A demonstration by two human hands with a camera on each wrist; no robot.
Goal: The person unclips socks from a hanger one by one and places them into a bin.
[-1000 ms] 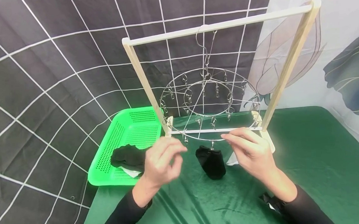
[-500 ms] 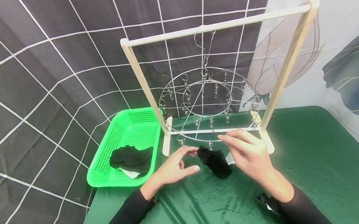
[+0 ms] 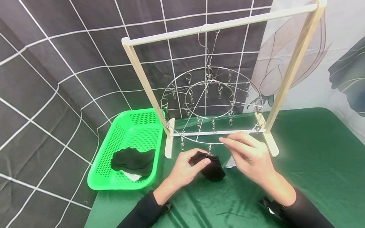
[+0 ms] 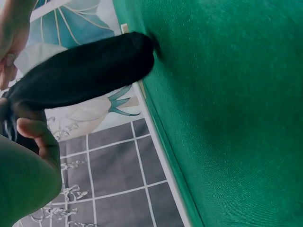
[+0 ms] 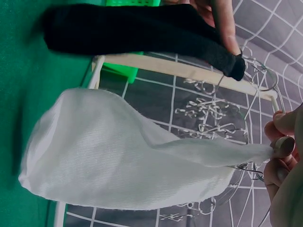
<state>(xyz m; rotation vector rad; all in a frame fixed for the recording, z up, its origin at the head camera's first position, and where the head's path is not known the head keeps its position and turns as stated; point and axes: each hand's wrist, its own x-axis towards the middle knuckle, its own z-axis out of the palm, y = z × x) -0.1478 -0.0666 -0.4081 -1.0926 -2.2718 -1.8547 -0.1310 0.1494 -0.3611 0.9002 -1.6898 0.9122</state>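
A black sock (image 3: 214,172) hangs from a clip (image 3: 209,149) on the near rim of a round wire drying hanger (image 3: 196,141). My left hand (image 3: 183,168) pinches this sock's cuff, thumb in front, just left of the clip. Beside it, my right hand (image 3: 253,155) is up at the hanger's near rim. In the right wrist view a white sock (image 5: 104,146) hangs with one upper corner at a clip and the other running to the right fingertips, which pinch it. From the head, most of that white sock is hidden behind the right hand.
A green plastic basket (image 3: 140,133) on the left holds a black cloth item (image 3: 134,161) and something white beneath. The hanger hooks over the top bar of a wooden stand (image 3: 167,37) whose feet rest on the green tablecloth (image 3: 313,169). Several unused clips dangle from both rings.
My left hand has come down and right from beside the hanger rim to grip the black sock's cuff. The hanger's clips have shifted slightly left, and the right hand moved a little with them.
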